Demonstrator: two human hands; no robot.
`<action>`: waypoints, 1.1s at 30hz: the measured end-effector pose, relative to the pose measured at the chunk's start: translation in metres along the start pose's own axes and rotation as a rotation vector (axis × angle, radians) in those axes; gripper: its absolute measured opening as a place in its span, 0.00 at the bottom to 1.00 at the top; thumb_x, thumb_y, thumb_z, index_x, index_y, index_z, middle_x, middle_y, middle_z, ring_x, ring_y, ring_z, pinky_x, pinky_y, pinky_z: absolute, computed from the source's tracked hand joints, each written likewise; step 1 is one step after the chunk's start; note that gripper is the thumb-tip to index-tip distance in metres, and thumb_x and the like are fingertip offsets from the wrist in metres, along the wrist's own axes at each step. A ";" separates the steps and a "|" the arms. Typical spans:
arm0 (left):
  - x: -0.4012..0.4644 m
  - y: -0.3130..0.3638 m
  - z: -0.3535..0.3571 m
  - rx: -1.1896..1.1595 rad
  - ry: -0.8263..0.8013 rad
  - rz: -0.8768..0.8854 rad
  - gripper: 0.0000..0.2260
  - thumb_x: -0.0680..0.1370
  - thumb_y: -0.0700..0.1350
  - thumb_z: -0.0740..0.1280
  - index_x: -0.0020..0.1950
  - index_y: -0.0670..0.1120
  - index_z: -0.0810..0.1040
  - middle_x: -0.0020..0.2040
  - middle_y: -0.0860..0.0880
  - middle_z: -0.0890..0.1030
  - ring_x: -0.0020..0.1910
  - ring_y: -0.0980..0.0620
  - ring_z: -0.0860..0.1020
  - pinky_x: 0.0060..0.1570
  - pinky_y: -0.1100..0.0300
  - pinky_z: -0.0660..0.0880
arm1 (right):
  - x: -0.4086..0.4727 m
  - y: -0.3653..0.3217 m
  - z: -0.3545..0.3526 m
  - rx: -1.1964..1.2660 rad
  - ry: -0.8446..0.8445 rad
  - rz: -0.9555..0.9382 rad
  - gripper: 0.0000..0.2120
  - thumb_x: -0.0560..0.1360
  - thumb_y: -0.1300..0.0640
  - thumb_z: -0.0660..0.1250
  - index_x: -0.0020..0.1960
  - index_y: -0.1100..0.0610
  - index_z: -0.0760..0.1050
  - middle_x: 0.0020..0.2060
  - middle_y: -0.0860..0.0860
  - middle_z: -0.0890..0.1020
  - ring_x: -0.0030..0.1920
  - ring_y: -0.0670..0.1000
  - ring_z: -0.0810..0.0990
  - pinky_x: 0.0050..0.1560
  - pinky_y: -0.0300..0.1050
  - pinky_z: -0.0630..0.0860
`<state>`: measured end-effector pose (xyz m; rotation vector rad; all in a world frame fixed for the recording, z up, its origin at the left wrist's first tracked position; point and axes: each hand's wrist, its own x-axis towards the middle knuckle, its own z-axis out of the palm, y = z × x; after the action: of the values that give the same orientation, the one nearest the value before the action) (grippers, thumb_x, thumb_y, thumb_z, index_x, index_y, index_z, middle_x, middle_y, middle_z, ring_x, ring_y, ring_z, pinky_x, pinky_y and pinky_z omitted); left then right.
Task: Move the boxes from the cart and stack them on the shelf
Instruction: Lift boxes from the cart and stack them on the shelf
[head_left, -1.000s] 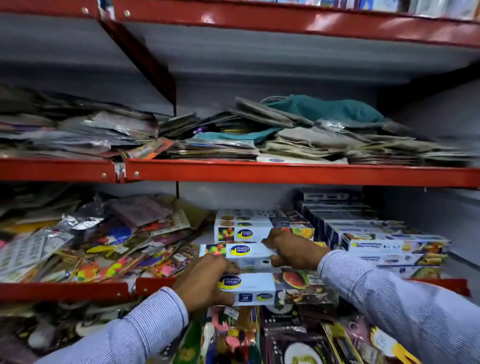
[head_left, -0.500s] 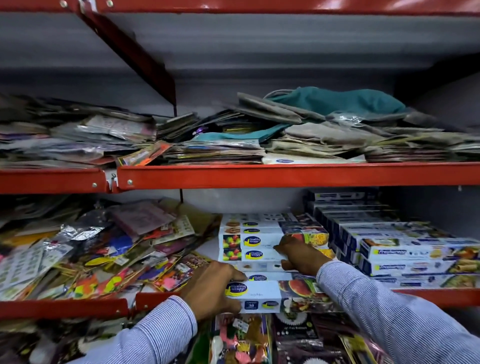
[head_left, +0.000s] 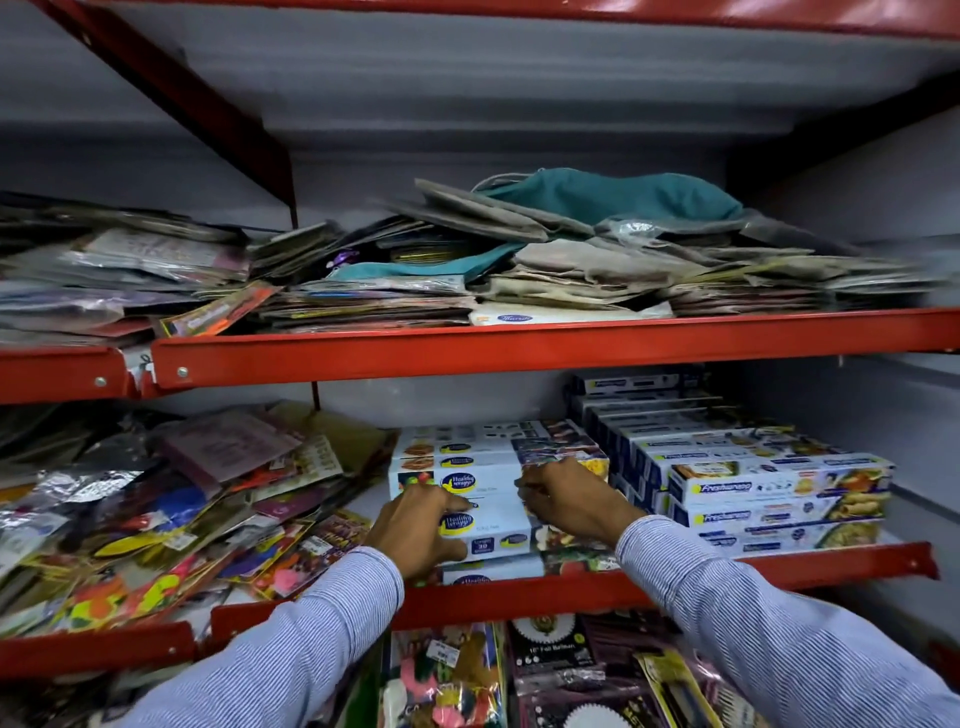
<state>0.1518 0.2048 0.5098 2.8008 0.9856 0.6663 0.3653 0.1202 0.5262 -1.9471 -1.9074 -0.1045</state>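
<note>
Long white wrap boxes with blue oval logos lie stacked on the middle red shelf (head_left: 519, 597). My left hand (head_left: 421, 535) grips the left end of the front box (head_left: 498, 530), thumb under it near the shelf lip. My right hand (head_left: 571, 499) presses on the top of the same box toward its right end, fingers curled. Behind it a stack of the same boxes (head_left: 467, 457) rises higher. Another box (head_left: 493, 571) lies under the front one at the shelf edge. The cart is out of view.
To the right stand rows of white Freshwrapp boxes (head_left: 769, 488). Left of the stack lies a heap of colourful packets (head_left: 182, 519). The upper shelf (head_left: 519, 348) carries paper bags and a teal cloth. Hanging packets (head_left: 519, 675) fill the space below.
Both hands have pushed the front box further back onto the shelf, up against the stack. The view has tilted up and moved closer.
</note>
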 end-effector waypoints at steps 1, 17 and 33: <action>0.002 -0.001 0.005 0.003 0.009 0.000 0.27 0.67 0.51 0.76 0.65 0.52 0.77 0.64 0.52 0.80 0.62 0.49 0.76 0.58 0.50 0.76 | -0.005 0.001 0.001 -0.002 -0.034 -0.012 0.14 0.79 0.52 0.60 0.52 0.60 0.80 0.46 0.56 0.85 0.46 0.59 0.82 0.46 0.48 0.77; -0.007 -0.011 0.043 0.023 0.152 -0.016 0.16 0.73 0.61 0.70 0.58 0.58 0.80 0.56 0.52 0.84 0.54 0.51 0.81 0.51 0.54 0.79 | -0.027 0.018 0.030 0.015 -0.054 0.030 0.08 0.80 0.50 0.59 0.51 0.52 0.75 0.48 0.53 0.85 0.47 0.48 0.83 0.44 0.44 0.76; -0.154 0.024 0.085 -0.015 0.260 0.011 0.24 0.74 0.57 0.64 0.69 0.53 0.71 0.72 0.47 0.71 0.68 0.44 0.67 0.64 0.44 0.68 | -0.141 -0.040 0.076 -0.065 0.219 0.022 0.26 0.78 0.54 0.61 0.74 0.55 0.62 0.75 0.53 0.65 0.76 0.54 0.60 0.77 0.50 0.57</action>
<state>0.0955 0.0959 0.3820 2.7561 0.9990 1.0562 0.3002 0.0128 0.4193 -1.9100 -1.7597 -0.3629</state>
